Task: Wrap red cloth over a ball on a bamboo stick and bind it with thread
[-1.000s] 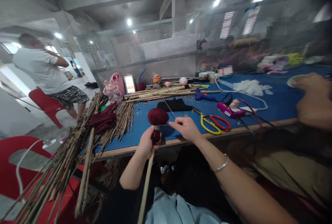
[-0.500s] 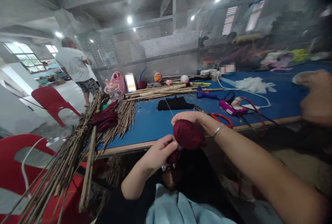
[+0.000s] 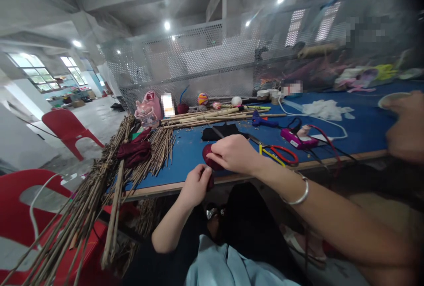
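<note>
A rounded dark red cloth ball [image 3: 208,151] is held just over the table's front edge, partly hidden behind my right hand. My left hand [image 3: 195,184] pinches the gathered cloth below the ball between thumb and fingers. In front of the ball, my right hand [image 3: 232,153] has its fingers pressed together, palm turned down. A thin blurred grey thread [image 3: 217,131] leads down to that hand. Beyond them lies a piece of black cloth [image 3: 212,133]. Red-and-yellow-handled scissors [image 3: 283,155] rest to the right of my right hand.
Bundled thin sticks [image 3: 99,175] and dark red cloth [image 3: 134,151] fill the left side. Behind stand a pink container [image 3: 149,111] and long stalks [image 3: 198,119]. A blue glue gun [image 3: 263,120] and a purple power box [image 3: 298,139] are rightward. Another person's blurred hand [image 3: 406,122] reaches in.
Both hands have moved forward and left with the ball. My right hand has swung from behind the ball to its front. The person standing at the left is gone from view.
</note>
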`<state>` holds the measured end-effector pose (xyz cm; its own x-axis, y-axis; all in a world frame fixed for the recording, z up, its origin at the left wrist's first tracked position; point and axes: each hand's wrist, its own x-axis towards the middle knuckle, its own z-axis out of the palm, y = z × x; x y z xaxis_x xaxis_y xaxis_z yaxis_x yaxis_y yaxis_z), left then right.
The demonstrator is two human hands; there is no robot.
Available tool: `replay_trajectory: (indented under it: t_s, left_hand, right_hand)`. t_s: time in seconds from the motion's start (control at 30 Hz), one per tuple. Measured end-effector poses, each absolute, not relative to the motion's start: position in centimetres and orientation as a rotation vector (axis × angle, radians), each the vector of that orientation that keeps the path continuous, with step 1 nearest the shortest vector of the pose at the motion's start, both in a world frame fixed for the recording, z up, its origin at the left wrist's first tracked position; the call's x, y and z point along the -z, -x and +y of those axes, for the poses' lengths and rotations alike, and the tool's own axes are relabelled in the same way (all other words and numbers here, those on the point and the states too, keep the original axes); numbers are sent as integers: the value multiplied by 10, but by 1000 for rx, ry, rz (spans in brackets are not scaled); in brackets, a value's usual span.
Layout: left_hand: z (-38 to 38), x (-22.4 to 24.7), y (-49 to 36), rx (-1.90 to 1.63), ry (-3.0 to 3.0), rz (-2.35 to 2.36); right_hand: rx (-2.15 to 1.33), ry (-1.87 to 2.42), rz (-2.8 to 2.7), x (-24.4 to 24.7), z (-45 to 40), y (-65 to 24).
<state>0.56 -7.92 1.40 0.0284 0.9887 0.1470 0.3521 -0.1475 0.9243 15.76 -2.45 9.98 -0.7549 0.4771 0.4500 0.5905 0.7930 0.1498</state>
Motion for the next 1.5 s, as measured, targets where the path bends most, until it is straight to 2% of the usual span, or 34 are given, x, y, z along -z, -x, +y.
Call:
replay_trajectory:
  t_s: [0.17,0.43,0.7,0.77,1.0,1.13,1.23,1.37,1.5]
  left_hand:
    - [-73,-27,-2,-1317,-1553,1488]
    - [-73,-28,-10,-1314,-1101,1126]
    - [-82,-35,5,-1270,-923,886]
    - [-87,-39,11,-1227,-932,819]
    - [-101,-25,-16,-840,-1221,1033]
    - [-91,-6,-28,-930,-1173,1157]
    - [-82,-6,-18,-1099,-1049,1194]
    - [-76,-24,1,-1293,-1038,1219]
    - [-76,-38,8,-1449,-1032,1149]
  right_hand:
    - [257,747,-2373,-67,-27,-162]
    - [-419,819,-1993,-34,-25,-161]
    - [-1044,654,-2091,-14,9,-167]
    - [-1104,658,-2178,-13,22,-170]
    - [-753,691,-2604,-63,62,-154]
    - [-97,589,-2798,-103,29,-143]
    - [160,589,-2716,-117,-4,-148]
    - [99,622,-2551,-109,-23,-160]
    - [-211,670,-2311,-83,-21,-161]
